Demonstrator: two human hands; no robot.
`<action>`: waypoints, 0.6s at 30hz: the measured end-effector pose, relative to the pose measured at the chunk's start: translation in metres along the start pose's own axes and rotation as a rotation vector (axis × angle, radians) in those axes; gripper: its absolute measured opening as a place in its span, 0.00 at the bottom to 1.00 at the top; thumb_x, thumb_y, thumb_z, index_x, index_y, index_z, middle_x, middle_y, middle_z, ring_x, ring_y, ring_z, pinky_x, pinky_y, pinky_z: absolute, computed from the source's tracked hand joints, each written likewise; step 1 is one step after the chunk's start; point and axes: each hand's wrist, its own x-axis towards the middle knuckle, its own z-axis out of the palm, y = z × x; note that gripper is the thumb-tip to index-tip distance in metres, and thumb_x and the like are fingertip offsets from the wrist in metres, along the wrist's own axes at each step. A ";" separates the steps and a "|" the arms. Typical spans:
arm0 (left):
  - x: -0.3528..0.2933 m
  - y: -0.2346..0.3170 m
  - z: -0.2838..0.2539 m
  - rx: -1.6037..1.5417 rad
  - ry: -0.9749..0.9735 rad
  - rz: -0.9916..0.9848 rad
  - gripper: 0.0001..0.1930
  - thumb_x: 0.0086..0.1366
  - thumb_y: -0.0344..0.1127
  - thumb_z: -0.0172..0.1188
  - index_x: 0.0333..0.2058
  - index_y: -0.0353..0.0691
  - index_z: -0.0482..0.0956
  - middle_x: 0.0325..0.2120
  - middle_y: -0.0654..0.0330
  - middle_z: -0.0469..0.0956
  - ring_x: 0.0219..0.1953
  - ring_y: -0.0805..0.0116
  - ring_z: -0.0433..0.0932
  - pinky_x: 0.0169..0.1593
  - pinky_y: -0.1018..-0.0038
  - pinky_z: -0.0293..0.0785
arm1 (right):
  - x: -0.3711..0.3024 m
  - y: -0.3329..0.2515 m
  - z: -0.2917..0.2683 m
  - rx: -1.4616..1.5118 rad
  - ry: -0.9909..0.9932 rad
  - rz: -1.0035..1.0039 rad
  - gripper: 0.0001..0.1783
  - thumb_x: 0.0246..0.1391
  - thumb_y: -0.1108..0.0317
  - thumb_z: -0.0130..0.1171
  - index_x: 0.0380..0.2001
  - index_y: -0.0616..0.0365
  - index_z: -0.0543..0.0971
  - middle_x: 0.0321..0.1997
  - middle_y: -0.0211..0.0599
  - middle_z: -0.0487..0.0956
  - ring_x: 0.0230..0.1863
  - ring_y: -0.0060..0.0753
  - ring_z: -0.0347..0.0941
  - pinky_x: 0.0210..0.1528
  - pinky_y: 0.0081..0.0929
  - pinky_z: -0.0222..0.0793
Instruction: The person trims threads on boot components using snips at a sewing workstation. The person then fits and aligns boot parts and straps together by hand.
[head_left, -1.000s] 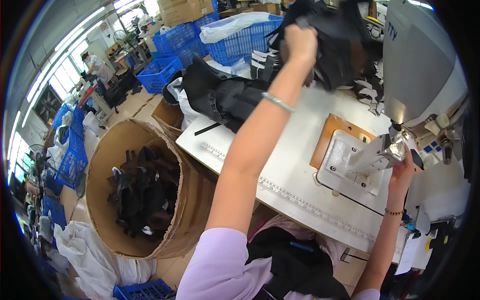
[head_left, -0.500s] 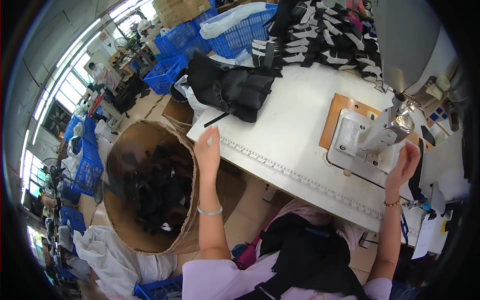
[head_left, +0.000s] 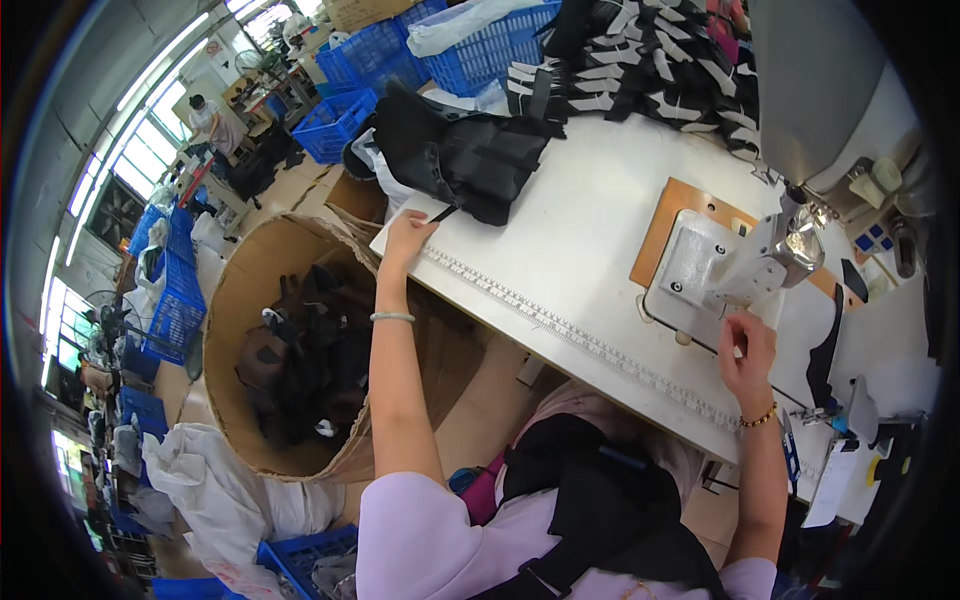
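At the left corner of the white table, my left hand (head_left: 408,237) has its fingers closed on the end of a thin black strip (head_left: 445,213). The strip reaches to a pile of black cut pieces (head_left: 490,165) on the table. My right hand (head_left: 747,352) is curled beside the base of a sewing machine (head_left: 765,255), near the table's front side. Its fingertips are pressed together, and whatever lies between them is too small to make out.
A large cardboard bin (head_left: 225,380) with dark scraps stands left of the table. Black and white pieces (head_left: 650,70) cover the table's far end. A ruler strip (head_left: 540,315) follows the front edge. Blue crates (head_left: 335,125) stand beyond, and a person (head_left: 212,125) sits far left.
My left hand has moved from beside the bin's rim to the strip and closed on it. My right hand has come left and nearer. A blurred dark piece in the bin now lies still.
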 end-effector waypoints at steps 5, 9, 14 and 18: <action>-0.028 0.023 0.007 0.171 -0.269 -0.046 0.13 0.42 0.38 0.68 0.18 0.31 0.80 0.17 0.48 0.78 0.24 0.60 0.79 0.32 0.70 0.73 | 0.007 -0.001 -0.005 -0.045 -0.185 0.031 0.08 0.45 0.79 0.58 0.31 0.59 0.73 0.16 0.34 0.71 0.14 0.27 0.66 0.17 0.22 0.60; -0.059 0.021 0.016 0.257 -0.033 0.126 0.28 0.43 0.37 0.69 0.41 0.25 0.74 0.28 0.47 0.78 0.32 0.57 0.78 0.39 0.69 0.73 | 0.003 0.002 0.008 -0.030 -0.242 0.040 0.06 0.48 0.78 0.57 0.31 0.59 0.73 0.14 0.33 0.69 0.13 0.25 0.64 0.18 0.21 0.60; -0.068 0.025 0.013 -0.024 0.071 -0.033 0.40 0.44 0.39 0.70 0.53 0.25 0.62 0.28 0.51 0.77 0.33 0.57 0.77 0.39 0.71 0.72 | -0.004 0.018 0.022 -0.125 -0.225 0.078 0.05 0.48 0.75 0.56 0.30 0.57 0.73 0.14 0.37 0.71 0.14 0.35 0.69 0.19 0.28 0.63; -0.066 0.026 0.017 -0.039 0.032 -0.021 0.36 0.46 0.36 0.68 0.53 0.29 0.64 0.24 0.53 0.76 0.34 0.54 0.77 0.41 0.68 0.71 | -0.010 0.026 0.019 -0.254 -0.276 0.020 0.04 0.48 0.73 0.56 0.29 0.56 0.72 0.14 0.39 0.72 0.14 0.38 0.70 0.19 0.31 0.64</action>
